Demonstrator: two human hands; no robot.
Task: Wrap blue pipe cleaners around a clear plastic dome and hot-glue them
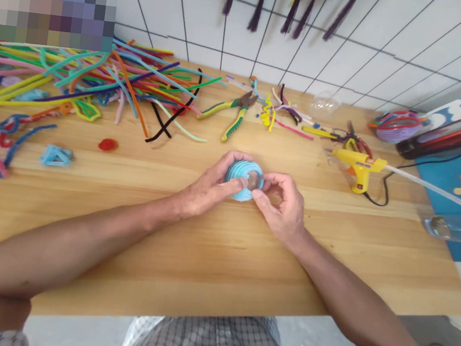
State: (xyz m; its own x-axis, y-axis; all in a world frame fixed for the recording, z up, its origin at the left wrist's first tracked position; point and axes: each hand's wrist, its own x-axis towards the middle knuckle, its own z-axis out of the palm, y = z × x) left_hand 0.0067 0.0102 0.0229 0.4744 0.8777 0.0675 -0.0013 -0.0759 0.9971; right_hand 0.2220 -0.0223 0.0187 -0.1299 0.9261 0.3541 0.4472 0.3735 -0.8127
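Observation:
A light blue coil of pipe cleaner wound round a clear ball (243, 179) sits between both hands over the middle of the wooden table (212, 260). My left hand (209, 186) wraps round its left side, thumb pressed on the front. The fingers of my right hand (282, 202) are pinched at the coil's right edge, where a bare clear patch shows.
A heap of coloured pipe cleaners (91, 76) covers the back left. Green-handled pliers (233, 112) lie behind the hands. A yellow glue gun (358, 166) with its cable stands at the right, scissors (353, 138) behind it. A purple coil (394, 128) sits at the far right.

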